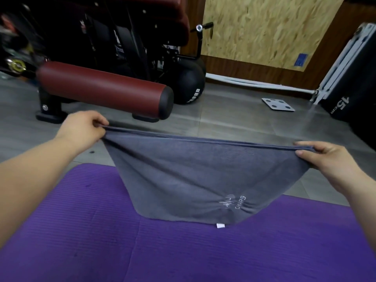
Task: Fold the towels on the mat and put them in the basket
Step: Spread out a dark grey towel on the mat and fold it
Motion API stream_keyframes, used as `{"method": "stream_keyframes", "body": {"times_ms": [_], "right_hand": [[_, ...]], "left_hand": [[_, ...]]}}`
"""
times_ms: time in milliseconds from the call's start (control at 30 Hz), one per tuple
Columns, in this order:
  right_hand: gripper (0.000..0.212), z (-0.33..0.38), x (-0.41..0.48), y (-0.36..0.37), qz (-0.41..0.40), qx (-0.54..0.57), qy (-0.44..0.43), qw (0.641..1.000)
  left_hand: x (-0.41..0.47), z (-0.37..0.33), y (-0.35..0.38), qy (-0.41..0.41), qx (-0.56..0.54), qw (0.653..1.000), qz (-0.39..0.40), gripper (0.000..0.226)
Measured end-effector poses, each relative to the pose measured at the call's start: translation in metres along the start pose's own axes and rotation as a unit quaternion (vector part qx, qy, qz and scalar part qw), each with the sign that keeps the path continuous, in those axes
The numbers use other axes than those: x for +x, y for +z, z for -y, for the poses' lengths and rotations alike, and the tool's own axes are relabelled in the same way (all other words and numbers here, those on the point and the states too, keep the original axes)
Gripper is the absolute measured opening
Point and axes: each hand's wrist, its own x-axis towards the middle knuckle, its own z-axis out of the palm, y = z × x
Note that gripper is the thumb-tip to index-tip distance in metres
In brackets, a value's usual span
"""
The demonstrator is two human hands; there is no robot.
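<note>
- The grey, thin cloth towel [203, 176] is held up in the air, stretched wide between the two hands, with its top edge pulled nearly straight from upper left to lower right.
- The left hand [83, 127] pinches the towel's top left corner; its fingers [99, 121] are curled tight over the hem, with the thumb under the cloth.
- The right hand [329, 159] pinches the top right corner, with the thumb in front of the hem and the other fingers [305, 143] stretched along the far side of it.
- The towel hangs down from that edge, narrowing towards the bottom, where pale stitched lettering [234, 202] sits among gathered wrinkles.
- A small white tag [220, 225] sticks out at the lower hem.
- The lower part of the towel lies over the purple ribbed foam mat [183, 255]; whether the hem touches the mat cannot be told.
- The mat is spread on the grey tiled floor [223, 119] and fills the near part of the view.
- Beyond the left hand stands a maroon padded roller with a black end cap [101, 86], and a black medicine ball [189, 86] sits just behind its capped end.
- A flat grey square plate [277, 104] lies on the floor farther right, near a black box marked "15 cm" [350, 94].
- A chipboard wall panel [264, 27] stands at the back.
</note>
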Motion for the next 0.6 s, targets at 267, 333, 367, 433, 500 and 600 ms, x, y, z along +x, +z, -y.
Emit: {"method": "stream_keyframes", "body": {"times_ms": [267,333,367,433,500,600], "right_hand": [[0.044,0.003,-0.005,0.003,-0.02,-0.041,-0.016,0.999],[0.016,0.002,-0.009,0.005,-0.008,-0.082,0.004,0.997],[0.009,0.004,-0.012,0.006,-0.009,-0.09,0.002,0.996],[0.012,0.006,-0.015,0.003,-0.001,-0.086,-0.018,0.996],[0.027,0.012,-0.024,-0.004,0.005,-0.08,-0.042,0.996],[0.03,0.027,-0.044,-0.014,0.038,-0.024,-0.08,0.996]], "left_hand": [[-0.006,0.002,-0.011,-0.178,-0.234,0.953,0.072,0.025],[-0.013,0.003,-0.007,-0.183,-0.232,0.951,0.093,0.026],[-0.016,0.004,-0.007,-0.187,-0.238,0.949,0.091,0.027],[-0.02,0.009,-0.01,-0.192,-0.259,0.943,0.078,0.03],[-0.024,0.019,-0.016,-0.201,-0.275,0.936,0.088,0.037],[-0.034,0.039,-0.032,-0.224,-0.241,0.934,0.138,0.03]]}}
